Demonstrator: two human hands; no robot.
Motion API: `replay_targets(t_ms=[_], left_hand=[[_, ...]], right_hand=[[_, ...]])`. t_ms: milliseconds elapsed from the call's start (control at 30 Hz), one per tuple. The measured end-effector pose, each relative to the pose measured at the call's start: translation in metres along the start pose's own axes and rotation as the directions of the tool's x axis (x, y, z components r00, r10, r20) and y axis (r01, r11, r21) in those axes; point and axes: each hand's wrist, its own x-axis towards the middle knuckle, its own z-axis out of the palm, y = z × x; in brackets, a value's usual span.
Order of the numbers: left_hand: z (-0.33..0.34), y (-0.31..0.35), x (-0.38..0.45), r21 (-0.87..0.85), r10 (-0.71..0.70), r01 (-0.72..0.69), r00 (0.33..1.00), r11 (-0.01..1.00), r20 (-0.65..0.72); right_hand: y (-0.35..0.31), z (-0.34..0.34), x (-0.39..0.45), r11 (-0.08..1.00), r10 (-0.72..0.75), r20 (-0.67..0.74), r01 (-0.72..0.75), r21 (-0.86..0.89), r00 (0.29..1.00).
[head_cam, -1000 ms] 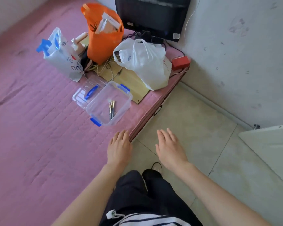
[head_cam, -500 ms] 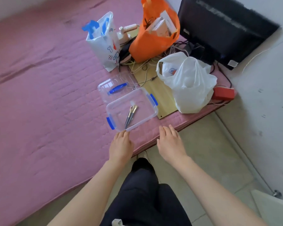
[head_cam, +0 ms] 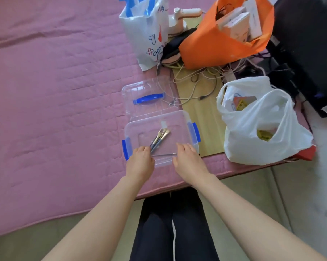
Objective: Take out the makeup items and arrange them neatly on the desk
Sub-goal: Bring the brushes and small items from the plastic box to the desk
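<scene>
Hands: left hand [head_cam: 140,162] is reaching over the near rim of the clear box [head_cam: 177,119], its fingers curling down at the brush handles; whether it is pinching them cannot be told; right hand [head_cam: 188,161] is lying over the same rim, fingers together and fairly straight, holding nothing
Brushes: makeup brushes [head_cam: 159,137] are lying together inside the box, bristles pointing away, handle ends just at the left fingertips
Box: sitting open on the pink quilted cover [head_cam: 55,91] near its edge, blue latches at both ends
Lid: clear lid [head_cam: 149,89] with blue handle is lying flat just behind the box
Surroundings: white plastic bag [head_cam: 256,125] is standing to the right; orange bag [head_cam: 222,40] and printed white bag [head_cam: 147,31] are standing further back; cables [head_cam: 202,80] are trailing across a wooden board [head_cam: 206,117]
</scene>
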Motion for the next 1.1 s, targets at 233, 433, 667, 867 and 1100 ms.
replay_targets(t_ms=[233,433,667,867,1100], left_hand=[[0.052,-0.008,0.067,-0.061,-0.133,0.134,0.991,0.989,0.023],[0.091,-0.017,0.115,-0.046,-0.196,0.201,0.976,0.978,0.092],[0.117,-0.032,0.156,-0.026,-0.271,0.274,0.959,0.961,0.08],[0.125,-0.037,0.171,0.043,-0.215,0.215,0.977,0.976,-0.006],[0.128,-0.044,0.167,0.077,-0.15,0.154,0.987,0.985,-0.057]], right_hand=[[0.025,0.03,0.098,0.987,0.026,0.15,-0.049,0.153,0.988],[0.047,0.063,0.163,1.0,-0.011,0.274,0.007,0.018,0.962],[0.047,0.087,0.201,0.934,-0.139,0.458,0.27,-0.234,0.878],[0.04,0.106,0.203,0.796,-0.313,0.432,0.482,-0.366,0.846],[0.044,0.111,0.199,0.73,-0.347,0.407,0.516,-0.447,0.845]])
